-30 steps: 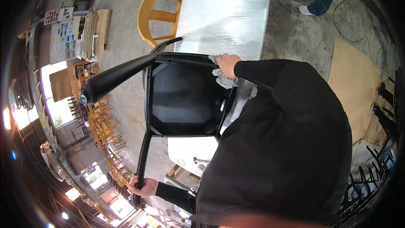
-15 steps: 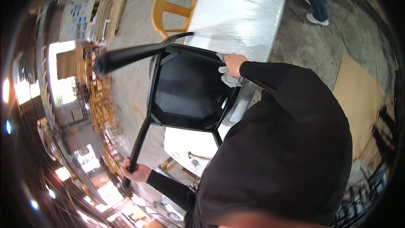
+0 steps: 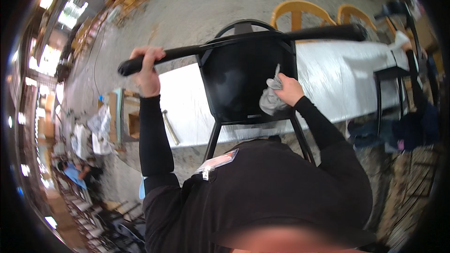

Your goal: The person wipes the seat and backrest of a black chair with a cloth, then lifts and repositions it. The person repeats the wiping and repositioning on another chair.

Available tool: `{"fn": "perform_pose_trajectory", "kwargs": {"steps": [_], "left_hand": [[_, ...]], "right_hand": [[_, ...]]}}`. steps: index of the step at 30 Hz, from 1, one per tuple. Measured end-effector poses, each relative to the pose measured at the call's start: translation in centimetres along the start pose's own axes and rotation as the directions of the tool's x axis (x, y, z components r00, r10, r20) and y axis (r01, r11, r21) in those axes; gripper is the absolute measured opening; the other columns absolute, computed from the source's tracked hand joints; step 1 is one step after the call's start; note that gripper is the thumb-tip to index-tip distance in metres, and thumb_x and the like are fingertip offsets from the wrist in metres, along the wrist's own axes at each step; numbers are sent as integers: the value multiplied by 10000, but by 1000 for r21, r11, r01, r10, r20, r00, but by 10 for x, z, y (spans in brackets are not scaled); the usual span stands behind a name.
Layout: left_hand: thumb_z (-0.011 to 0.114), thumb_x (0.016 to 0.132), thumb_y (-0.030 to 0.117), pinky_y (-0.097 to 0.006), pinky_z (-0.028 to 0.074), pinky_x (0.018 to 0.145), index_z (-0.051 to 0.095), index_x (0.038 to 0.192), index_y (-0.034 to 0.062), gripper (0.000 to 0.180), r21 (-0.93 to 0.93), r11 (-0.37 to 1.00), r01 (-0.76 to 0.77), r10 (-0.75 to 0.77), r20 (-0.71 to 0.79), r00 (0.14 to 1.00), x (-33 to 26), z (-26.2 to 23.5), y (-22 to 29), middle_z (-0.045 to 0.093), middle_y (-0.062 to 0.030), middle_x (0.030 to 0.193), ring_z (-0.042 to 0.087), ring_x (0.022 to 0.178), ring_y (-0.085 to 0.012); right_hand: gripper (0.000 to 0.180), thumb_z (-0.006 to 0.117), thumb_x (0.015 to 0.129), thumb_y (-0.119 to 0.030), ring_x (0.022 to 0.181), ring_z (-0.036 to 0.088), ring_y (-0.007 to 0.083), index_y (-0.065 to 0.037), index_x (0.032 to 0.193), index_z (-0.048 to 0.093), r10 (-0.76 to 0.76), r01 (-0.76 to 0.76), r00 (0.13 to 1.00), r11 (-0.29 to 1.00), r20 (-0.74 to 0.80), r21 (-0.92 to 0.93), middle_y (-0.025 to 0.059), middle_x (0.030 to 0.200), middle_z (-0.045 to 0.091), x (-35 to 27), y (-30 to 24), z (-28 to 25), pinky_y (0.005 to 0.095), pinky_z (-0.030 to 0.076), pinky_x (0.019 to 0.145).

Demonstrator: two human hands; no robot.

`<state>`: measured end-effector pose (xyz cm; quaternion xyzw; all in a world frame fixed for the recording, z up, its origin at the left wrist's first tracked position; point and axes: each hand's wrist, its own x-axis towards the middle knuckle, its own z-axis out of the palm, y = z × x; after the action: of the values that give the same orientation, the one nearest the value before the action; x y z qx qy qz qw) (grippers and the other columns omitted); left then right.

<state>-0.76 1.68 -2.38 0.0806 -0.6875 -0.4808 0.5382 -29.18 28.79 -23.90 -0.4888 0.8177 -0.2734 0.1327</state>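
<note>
A black chair (image 3: 234, 84) lies tipped over on a long table (image 3: 337, 84) wrapped in shiny plastic film, its seat underside facing me and its legs sticking out. My left hand (image 3: 149, 68) is wrapped round one black leg near its end, at the left. In my right hand (image 3: 289, 90) a crumpled grey-white cloth (image 3: 272, 99) is bunched against the lower right part of the seat underside. Another leg (image 3: 333, 33) points out to the right. Two more legs run down toward my body. Part of the chair's rounded back (image 3: 243, 26) shows beyond the seat.
A hammer (image 3: 169, 129) lies at the table's left end, beside a wooden box (image 3: 131, 122). Wooden chairs (image 3: 300, 11) stand beyond the table. At the right another person (image 3: 408, 126) handles a black chair with a white cloth. Farther left, a person in blue (image 3: 77, 173) sits.
My view has turned, so the table now runs across. My right hand with the cloth has moved from the seat's edge frame onto its underside. The left hand still grips a leg.
</note>
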Motion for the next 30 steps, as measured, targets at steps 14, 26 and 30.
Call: {"fn": "perform_pose_trajectory", "kwargs": {"steps": [14,26,30], "left_hand": [[721,876,129,-343,528,813,590,827,49,161,75,995,58,-50,-109,993,1,-2,-1,655,-76,759,652,752,-165],[776,852,121,-265,511,604,594,827,81,188,-38,992,119,-124,-186,975,0,3,-9,618,2,718,615,644,-93],[785,842,111,-262,512,593,585,854,76,203,-46,992,114,-121,-225,967,0,4,-11,619,-3,719,613,626,-93]], "right_hand": [[384,708,858,-381,1058,635,291,-57,1062,721,-488,483,737,864,467,141,151,1099,684,9,-187,70,460,471,934],[381,775,857,-201,960,645,226,4,1168,696,-964,81,59,263,259,961,114,1034,659,-46,-302,-39,321,503,827],[326,756,862,-192,956,638,259,-13,1130,709,-967,159,78,254,244,954,108,1022,647,-52,-304,-34,344,503,820]]}}
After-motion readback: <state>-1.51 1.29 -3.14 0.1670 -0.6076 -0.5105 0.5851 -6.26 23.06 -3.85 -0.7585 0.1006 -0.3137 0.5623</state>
